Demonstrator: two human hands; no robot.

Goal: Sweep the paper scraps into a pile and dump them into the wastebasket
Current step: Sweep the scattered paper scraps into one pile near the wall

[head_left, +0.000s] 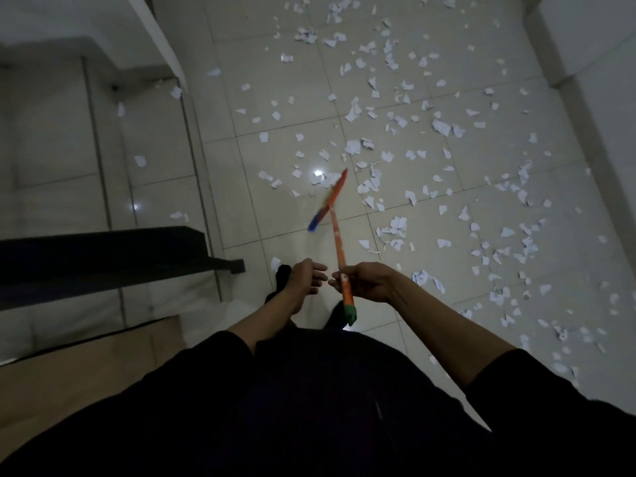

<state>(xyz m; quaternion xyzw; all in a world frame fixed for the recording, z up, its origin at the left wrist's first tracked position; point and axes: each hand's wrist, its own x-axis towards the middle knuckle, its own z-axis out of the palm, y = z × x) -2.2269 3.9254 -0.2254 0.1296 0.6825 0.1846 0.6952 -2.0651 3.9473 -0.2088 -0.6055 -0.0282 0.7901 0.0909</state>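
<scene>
Left hand (304, 278) loosely curled, holding nothing | right hand (366, 282) just beside it grips broom handle (339, 247) | broom head (328, 201) blurred, ahead of hands | paper scraps (395, 232) strewn over dim tiled floor (285, 218), ahead and right

I see a pale tiled floor (292, 39) with thin lines between the tiles. Lots of little white paper scraps (395, 108) lie all over it, mostly to the right. A few scraps sit far left.
</scene>
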